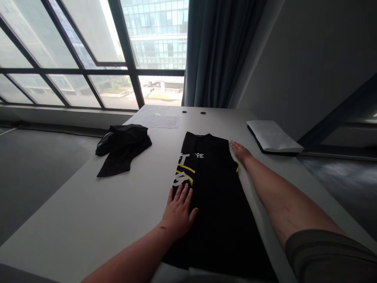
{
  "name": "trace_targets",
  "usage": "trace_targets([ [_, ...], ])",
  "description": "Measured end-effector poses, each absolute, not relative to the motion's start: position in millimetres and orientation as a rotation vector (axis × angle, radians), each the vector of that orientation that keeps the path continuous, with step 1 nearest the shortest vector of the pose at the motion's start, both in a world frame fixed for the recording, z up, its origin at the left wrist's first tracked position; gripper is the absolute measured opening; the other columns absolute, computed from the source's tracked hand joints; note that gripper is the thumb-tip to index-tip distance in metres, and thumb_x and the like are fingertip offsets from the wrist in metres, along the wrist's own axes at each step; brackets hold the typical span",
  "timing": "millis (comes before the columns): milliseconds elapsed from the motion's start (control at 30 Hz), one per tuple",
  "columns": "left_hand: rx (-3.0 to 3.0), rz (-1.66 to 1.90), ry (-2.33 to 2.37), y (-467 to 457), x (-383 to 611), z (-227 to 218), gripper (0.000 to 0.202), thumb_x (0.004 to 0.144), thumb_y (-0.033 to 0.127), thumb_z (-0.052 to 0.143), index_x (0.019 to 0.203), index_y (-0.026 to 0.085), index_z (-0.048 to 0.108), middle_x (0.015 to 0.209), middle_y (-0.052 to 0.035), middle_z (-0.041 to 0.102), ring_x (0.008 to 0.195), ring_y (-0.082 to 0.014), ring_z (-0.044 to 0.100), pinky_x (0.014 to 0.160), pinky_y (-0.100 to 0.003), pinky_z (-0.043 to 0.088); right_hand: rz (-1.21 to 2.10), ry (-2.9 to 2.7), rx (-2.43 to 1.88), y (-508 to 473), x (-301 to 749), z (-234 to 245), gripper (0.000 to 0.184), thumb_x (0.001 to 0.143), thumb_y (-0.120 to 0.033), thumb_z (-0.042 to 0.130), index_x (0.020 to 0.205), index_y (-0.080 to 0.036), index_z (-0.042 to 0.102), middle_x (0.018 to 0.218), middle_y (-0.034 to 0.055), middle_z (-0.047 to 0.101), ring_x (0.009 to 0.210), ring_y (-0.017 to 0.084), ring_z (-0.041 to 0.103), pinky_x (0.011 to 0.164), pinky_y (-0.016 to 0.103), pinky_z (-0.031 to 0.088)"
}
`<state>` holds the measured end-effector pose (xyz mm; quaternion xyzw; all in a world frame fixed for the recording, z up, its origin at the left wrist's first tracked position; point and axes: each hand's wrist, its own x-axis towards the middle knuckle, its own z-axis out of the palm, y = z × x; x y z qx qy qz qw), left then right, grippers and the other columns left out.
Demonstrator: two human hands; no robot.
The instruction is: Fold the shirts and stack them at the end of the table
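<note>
A black T-shirt with white and yellow print lies folded lengthwise on the white table. My left hand lies flat on its left edge, fingers spread and open. My right hand rests flat along the shirt's right edge near the collar end, fingers stretched out and together.
A crumpled black garment lies at the table's left. Paper sheets sit at the far end near two cable holes. A white folder or stack on a dark base lies at the right. Windows and a dark curtain stand behind.
</note>
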<state>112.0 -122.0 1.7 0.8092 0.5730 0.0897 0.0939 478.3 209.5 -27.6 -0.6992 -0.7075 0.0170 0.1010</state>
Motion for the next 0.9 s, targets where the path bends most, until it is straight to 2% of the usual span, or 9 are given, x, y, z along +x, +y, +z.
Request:
trace_targets([
  [67,2.419,0.239,1.72,-122.6,112.1,3.6,0.067,0.105,0.051,0.04,0.164,0.02,0.033,0.173,-0.0094,0.023,0.161,-0.0326,0.02,0.131,-0.064,0.02,0.123,-2.189,-1.984,203.2,483.4,-29.5,0.059,0.109,-0.038,0.019,0.161,-0.028,0.044,0.164,0.0013,0.044,0.154,0.019,0.037,0.128,0.039,0.028],
  [167,2.454,0.192,1.742,-125.7,116.5,11.3,0.064,0.104,0.045,0.048,0.162,0.021,0.038,0.172,-0.0132,0.026,0.16,-0.0367,0.023,0.128,-0.067,0.024,0.187,-2.27,-1.917,202.4,483.4,-31.9,0.059,0.109,-0.047,0.022,0.163,-0.033,0.039,0.168,-0.0006,0.036,0.157,0.028,0.029,0.128,0.055,0.025],
  [233,2.512,0.187,1.673,-128.5,125.0,20.7,0.063,0.102,0.043,0.053,0.161,0.024,0.041,0.172,-0.0128,0.027,0.159,-0.0388,0.023,0.126,-0.068,0.027,0.216,-2.298,-1.885,204.9,482.3,-32.9,0.059,0.108,-0.05,0.021,0.164,-0.036,0.035,0.17,-0.0016,0.032,0.158,0.03,0.026,0.127,0.06,0.023],
  [367,2.714,0.15,1.081,-130.2,164.6,44.4,0.056,0.1,0.046,0.057,0.153,0.031,0.049,0.167,-0.0052,0.04,0.153,-0.0332,0.037,0.121,-0.057,0.04,0.249,-2.336,-1.823,211.0,481.8,-33.7,0.06,0.108,-0.051,0.019,0.164,-0.034,0.035,0.169,-0.0016,0.033,0.159,0.029,0.023,0.127,0.061,0.02],
  [500,2.833,0.056,0.458,-125.7,229.8,57.1,0.044,0.103,0.042,0.052,0.144,0.029,0.057,0.155,-0.0008,0.055,0.132,-0.0237,0.057,0.099,-0.041,0.053,0.267,-2.315,-1.796,213.8,481.9,-34.1,0.06,0.109,-0.049,0.021,0.163,-0.03,0.038,0.167,0.0002,0.037,0.159,0.028,0.023,0.127,0.061,0.02],
  [600,2.913,0.024,0.299,-123.0,274.3,57.4,0.041,0.104,0.036,0.049,0.143,0.031,0.058,0.148,-0.0006,0.06,0.113,-0.0223,0.065,0.081,-0.038,0.054,0.292,-2.295,-1.774,213.1,481.6,-33.5,0.059,0.109,-0.048,0.023,0.163,-0.03,0.04,0.167,0.0008,0.039,0.159,0.027,0.023,0.128,0.06,0.019],
  [700,2.934,-0.144,0.198,-120.3,296.2,58.1,0.034,0.1,0.032,0.054,0.132,0.029,0.065,0.119,-0.0022,0.072,0.095,-0.0227,0.068,0.071,-0.038,0.051,0.304,-2.278,-1.759,212.2,481.3,-32.0,0.059,0.109,-0.047,0.023,0.162,-0.03,0.041,0.166,-0.0005,0.04,0.159,0.027,0.024,0.128,0.058,0.02],
  [767,2.908,-0.245,0.128,-117.1,297.0,61.7,0.032,0.094,0.034,0.062,0.124,0.028,0.067,0.108,-0.0022,0.072,0.092,-0.0232,0.069,0.071,-0.038,0.05,0.302,-2.269,-1.746,212.0,481.3,-31.1,0.058,0.109,-0.047,0.023,0.161,-0.03,0.042,0.165,-0.0011,0.041,0.159,0.027,0.024,0.128,0.057,0.02],
  [900,2.917,-0.319,0.161,-110.9,281.6,72.0,0.024,0.087,0.036,0.071,0.109,0.028,0.071,0.115,-0.0038,0.069,0.099,-0.0245,0.067,0.072,-0.036,0.048,0.327,-2.254,-1.755,211.1,481.0,-29.6,0.058,0.109,-0.046,0.023,0.161,-0.03,0.043,0.166,-0.0001,0.041,0.159,0.026,0.023,0.129,0.055,0.019],
])
